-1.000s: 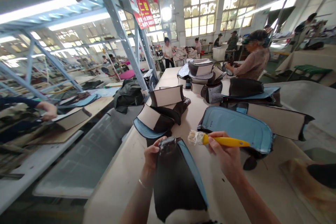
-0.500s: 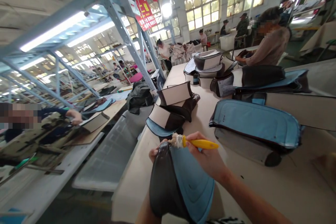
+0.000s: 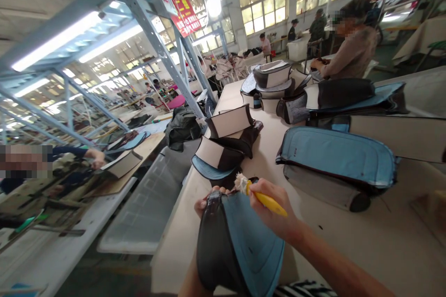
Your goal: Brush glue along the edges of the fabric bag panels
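A curved piece with a dark band and a blue quilted-looking panel (image 3: 252,236) stands in front of me, apparently a bag part. My left hand (image 3: 205,200) grips its far upper end, fingers curled over the edge; the palm is hidden behind the dark band. In my right hand (image 3: 273,202) is a brush with a yellow handle (image 3: 268,203) and pale, ragged bristles. The bristles are at the top edge of the blue panel, close to my left fingertips; whether they touch it I cannot tell.
Similar blue, black and beige pieces (image 3: 223,155) lie just beyond on the table (image 3: 181,241). A large blue-topped piece (image 3: 337,158) lies at right. Left of the table is a translucent plastic bin (image 3: 139,218). Co-workers sit at the far right and left.
The brush has tilted, its handle end dropping and its bristles rising slightly and shifting right along the edge. My left hand still holds the piece. The whole view has shifted slightly.
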Motion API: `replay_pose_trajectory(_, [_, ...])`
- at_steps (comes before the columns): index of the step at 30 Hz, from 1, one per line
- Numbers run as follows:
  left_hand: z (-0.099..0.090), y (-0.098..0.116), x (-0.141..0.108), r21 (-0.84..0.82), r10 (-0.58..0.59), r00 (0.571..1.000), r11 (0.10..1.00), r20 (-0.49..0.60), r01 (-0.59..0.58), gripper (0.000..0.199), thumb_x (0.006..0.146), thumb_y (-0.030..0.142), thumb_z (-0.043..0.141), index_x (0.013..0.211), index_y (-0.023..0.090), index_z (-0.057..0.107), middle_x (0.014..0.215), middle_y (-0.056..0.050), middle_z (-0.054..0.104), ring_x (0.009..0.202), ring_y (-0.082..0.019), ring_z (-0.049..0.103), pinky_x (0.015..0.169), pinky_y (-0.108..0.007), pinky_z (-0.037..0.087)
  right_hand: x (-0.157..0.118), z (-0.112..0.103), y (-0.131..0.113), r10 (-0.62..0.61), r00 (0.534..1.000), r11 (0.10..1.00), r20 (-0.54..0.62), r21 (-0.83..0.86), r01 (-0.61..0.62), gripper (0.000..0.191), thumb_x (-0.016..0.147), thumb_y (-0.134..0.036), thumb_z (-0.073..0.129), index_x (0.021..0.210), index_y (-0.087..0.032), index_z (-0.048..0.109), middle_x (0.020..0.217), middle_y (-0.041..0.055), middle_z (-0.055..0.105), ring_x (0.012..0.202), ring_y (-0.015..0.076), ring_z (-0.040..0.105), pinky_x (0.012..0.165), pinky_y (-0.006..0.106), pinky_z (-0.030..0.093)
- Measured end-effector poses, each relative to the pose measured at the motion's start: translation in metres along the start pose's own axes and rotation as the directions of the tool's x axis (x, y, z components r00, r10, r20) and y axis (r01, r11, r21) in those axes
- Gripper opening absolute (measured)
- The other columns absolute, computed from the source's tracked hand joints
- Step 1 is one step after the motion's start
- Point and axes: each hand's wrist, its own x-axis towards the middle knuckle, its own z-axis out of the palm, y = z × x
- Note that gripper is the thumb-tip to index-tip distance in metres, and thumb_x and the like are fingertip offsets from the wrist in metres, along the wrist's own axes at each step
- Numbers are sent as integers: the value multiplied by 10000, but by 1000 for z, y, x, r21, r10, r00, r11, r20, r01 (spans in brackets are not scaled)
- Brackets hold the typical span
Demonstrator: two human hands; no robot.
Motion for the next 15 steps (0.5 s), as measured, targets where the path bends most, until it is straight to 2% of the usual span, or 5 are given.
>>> replay_pose_trajectory(3, [-23,8,8,-3,-7,1000,1000,18,7,453,673,687,362,596,241,355,583,-17,404,692,-220,501,776,-423,503,-21,-4,33,-201,969,894,144,-378,242,251,958,-207,469,1188,-229,566,748,2,565,644,138,515,615,256,421])
replay_pose_trajectory(5, [-52,18,14,60,-67,993,996,93,62,417,617,649,434,583,236,395,625,-35,468,794,-263,549,800,-446,493,-43,-1,59,-224,937,780,268,-528,337,272,954,-173,458,1205,-199,559,731,19,570,664,167,512,619,275,421])
replay_pose_trajectory(9, [-120,57,27,278,-283,907,940,312,198,196,478,380,612,559,208,567,730,-72,612,946,-351,588,881,-498,467,-90,19,103,-85,914,764,396,-563,315,108,900,-135,517,979,-158,586,875,83,604,822,211,542,716,312,458])
replay_pose_trajectory(13, [-159,107,33,604,-512,789,761,339,234,196,579,324,633,693,192,723,894,-105,724,1042,-371,601,994,-509,409,-114,41,112,-6,905,773,425,-572,274,69,858,-123,559,902,-174,570,882,84,591,840,231,529,725,337,452])
replay_pose_trajectory(15, [-162,117,33,663,-469,847,721,251,203,229,626,372,657,727,183,736,837,-110,731,905,-349,655,906,-499,468,-117,51,106,2,913,771,407,-582,257,114,848,-136,574,958,-167,573,902,107,586,858,252,519,723,359,453])
